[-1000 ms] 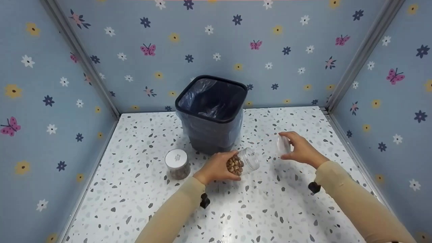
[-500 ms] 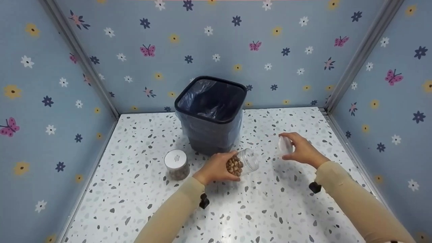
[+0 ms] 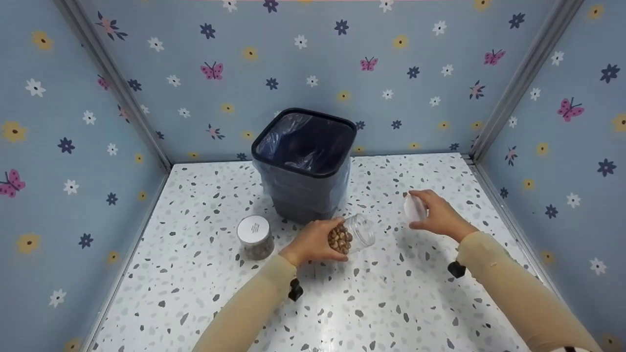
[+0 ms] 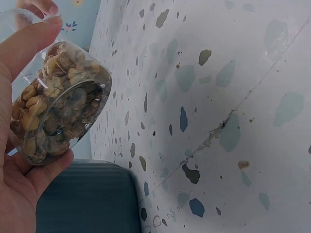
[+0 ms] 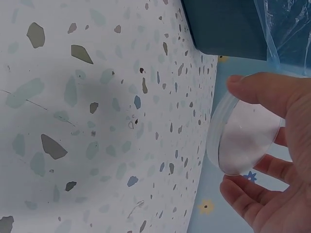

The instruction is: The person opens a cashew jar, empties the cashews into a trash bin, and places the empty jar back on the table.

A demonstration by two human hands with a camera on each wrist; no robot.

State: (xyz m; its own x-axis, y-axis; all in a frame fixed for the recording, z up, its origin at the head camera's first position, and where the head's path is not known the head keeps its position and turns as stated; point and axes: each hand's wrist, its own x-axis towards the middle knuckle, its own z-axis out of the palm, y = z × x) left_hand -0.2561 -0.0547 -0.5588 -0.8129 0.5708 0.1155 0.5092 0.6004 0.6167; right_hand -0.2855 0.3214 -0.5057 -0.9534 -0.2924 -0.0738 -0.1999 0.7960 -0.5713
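Observation:
My left hand [image 3: 315,243] grips a clear jar [image 3: 361,231] tilted on its side, its open mouth facing right. Brown nuts or beans [image 3: 339,239] fill the jar's base end; the left wrist view shows them [image 4: 60,97] through the plastic, with the thumb and fingers round the jar. Apart from it, on the right, my right hand [image 3: 438,215] pinches a round lid [image 3: 415,209] by its edges, held on its side. The right wrist view shows the lid [image 5: 248,133] between thumb and fingertips. A second jar [image 3: 258,246] with a white labelled lid stands upright left of my left hand.
Behind the hands stands a dark bin [image 3: 303,188] with a clear plastic liner folded over its rim. The speckled white table [image 3: 195,274] is enclosed by flowered blue walls [image 3: 313,58] at the back and both sides.
My right hand has turned the lid slightly, so more of its flat face shows, and moved a touch to the right. The left hand and its jar stay nearly still.

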